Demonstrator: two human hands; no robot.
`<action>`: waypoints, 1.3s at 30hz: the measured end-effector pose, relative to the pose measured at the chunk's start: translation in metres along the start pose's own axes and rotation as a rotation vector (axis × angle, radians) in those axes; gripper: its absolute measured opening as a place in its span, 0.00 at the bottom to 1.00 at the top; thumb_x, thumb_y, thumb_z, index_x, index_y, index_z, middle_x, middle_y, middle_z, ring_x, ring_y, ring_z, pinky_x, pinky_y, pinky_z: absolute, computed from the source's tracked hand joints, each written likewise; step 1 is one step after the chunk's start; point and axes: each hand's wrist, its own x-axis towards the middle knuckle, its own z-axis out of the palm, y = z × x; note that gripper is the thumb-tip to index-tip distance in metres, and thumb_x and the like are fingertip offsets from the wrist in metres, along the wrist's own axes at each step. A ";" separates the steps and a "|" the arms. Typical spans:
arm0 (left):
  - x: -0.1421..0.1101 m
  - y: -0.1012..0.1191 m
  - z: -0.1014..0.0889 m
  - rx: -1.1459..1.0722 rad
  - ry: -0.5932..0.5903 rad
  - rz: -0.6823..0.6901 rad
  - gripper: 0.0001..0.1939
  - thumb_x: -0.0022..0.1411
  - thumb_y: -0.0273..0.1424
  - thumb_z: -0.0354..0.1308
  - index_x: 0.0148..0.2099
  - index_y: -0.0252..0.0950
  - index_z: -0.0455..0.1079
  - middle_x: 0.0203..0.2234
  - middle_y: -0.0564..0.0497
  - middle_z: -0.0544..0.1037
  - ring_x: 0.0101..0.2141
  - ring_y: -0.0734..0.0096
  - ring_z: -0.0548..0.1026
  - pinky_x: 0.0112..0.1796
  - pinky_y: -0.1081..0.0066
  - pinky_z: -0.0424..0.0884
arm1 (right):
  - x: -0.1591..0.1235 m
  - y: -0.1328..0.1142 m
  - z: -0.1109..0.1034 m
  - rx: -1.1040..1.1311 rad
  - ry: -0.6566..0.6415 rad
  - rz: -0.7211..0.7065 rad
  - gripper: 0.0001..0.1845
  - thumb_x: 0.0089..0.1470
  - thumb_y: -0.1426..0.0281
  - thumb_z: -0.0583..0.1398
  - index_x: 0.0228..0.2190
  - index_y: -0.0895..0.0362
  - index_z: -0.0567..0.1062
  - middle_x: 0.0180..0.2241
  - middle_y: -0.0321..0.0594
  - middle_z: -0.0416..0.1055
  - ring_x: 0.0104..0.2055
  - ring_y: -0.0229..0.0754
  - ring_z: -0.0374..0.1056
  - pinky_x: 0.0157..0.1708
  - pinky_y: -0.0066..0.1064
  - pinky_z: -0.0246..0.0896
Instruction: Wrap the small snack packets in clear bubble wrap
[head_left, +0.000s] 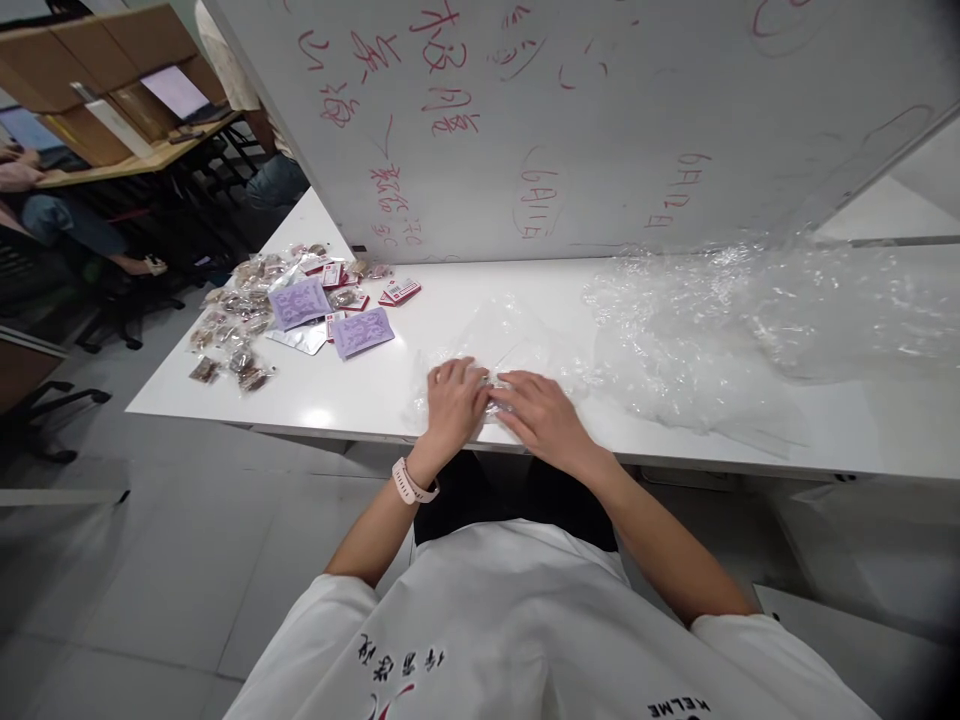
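Thin clear plastic film [506, 325] lies spread and crumpled on the white table before me. My left hand [454, 405], with a pale pink band at its wrist, presses down on a bunched part of it, fingers curled. From the other side, my right hand [546, 418] grips the same bunch, its fingertips close to the left thumb. A small shiny bit of the bundle shows between both hands; whether anything is wrapped inside I cannot tell. To the left lie two purple printed pouches [364, 332], the nearer one a short way from my left hand.
Small clear packets with brown contents [244, 310] and red-white cards [400, 291] are heaped at the table's left end. A large crumpled plastic heap [675, 340] covers the right side. Behind stands a whiteboard [600, 120] with red writing. Other people sit at the far left.
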 end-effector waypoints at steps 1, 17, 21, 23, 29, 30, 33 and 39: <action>-0.002 -0.005 -0.003 0.019 0.075 -0.057 0.13 0.69 0.35 0.54 0.52 0.38 0.71 0.57 0.40 0.72 0.56 0.50 0.67 0.54 0.52 0.61 | -0.002 -0.002 0.003 0.030 -0.045 -0.029 0.19 0.67 0.68 0.52 0.56 0.51 0.72 0.58 0.43 0.69 0.60 0.47 0.62 0.56 0.42 0.59; -0.027 -0.038 -0.058 -0.771 0.028 -0.807 0.21 0.58 0.46 0.58 0.27 0.40 0.55 0.19 0.57 0.63 0.21 0.76 0.62 0.25 0.73 0.62 | -0.008 -0.003 0.011 0.093 -0.085 0.064 0.20 0.68 0.68 0.50 0.58 0.48 0.71 0.60 0.41 0.68 0.60 0.48 0.63 0.55 0.45 0.61; -0.008 -0.009 -0.043 -1.065 0.131 -0.745 0.20 0.59 0.46 0.58 0.29 0.39 0.55 0.25 0.53 0.73 0.28 0.73 0.72 0.32 0.71 0.71 | -0.009 -0.004 0.010 0.083 -0.074 0.055 0.20 0.68 0.68 0.51 0.58 0.49 0.70 0.59 0.41 0.68 0.60 0.47 0.63 0.56 0.44 0.60; -0.003 0.013 -0.030 -1.089 0.130 -0.624 0.17 0.62 0.46 0.57 0.34 0.39 0.59 0.33 0.49 0.78 0.35 0.69 0.77 0.38 0.67 0.74 | -0.009 -0.003 0.011 0.069 -0.074 0.057 0.19 0.67 0.68 0.52 0.56 0.52 0.72 0.58 0.44 0.69 0.60 0.48 0.63 0.56 0.44 0.60; -0.014 0.045 -0.002 -0.686 -0.110 -0.165 0.31 0.67 0.44 0.55 0.66 0.37 0.53 0.56 0.39 0.74 0.58 0.57 0.71 0.57 0.55 0.65 | -0.010 0.002 0.018 0.114 -0.068 0.056 0.18 0.64 0.73 0.52 0.52 0.55 0.75 0.48 0.47 0.75 0.54 0.50 0.68 0.55 0.46 0.63; -0.016 0.043 -0.001 -0.590 -0.121 -0.109 0.31 0.68 0.43 0.54 0.67 0.36 0.53 0.57 0.38 0.73 0.59 0.57 0.69 0.59 0.53 0.63 | -0.013 0.001 0.018 0.135 -0.020 0.041 0.20 0.64 0.73 0.51 0.53 0.55 0.74 0.51 0.46 0.74 0.56 0.49 0.67 0.56 0.46 0.63; -0.022 0.034 0.000 -0.389 -0.172 0.072 0.26 0.71 0.42 0.50 0.65 0.35 0.57 0.60 0.38 0.70 0.62 0.57 0.66 0.63 0.52 0.58 | -0.033 -0.003 0.016 0.143 0.184 0.057 0.19 0.64 0.74 0.51 0.50 0.54 0.76 0.50 0.44 0.75 0.55 0.46 0.68 0.54 0.43 0.64; -0.025 0.032 0.004 -0.145 -0.218 0.226 0.23 0.71 0.40 0.51 0.65 0.40 0.62 0.67 0.42 0.61 0.67 0.53 0.58 0.64 0.50 0.54 | -0.092 0.000 -0.008 -0.227 0.373 0.455 0.12 0.63 0.68 0.57 0.43 0.53 0.79 0.41 0.47 0.76 0.45 0.53 0.68 0.46 0.48 0.58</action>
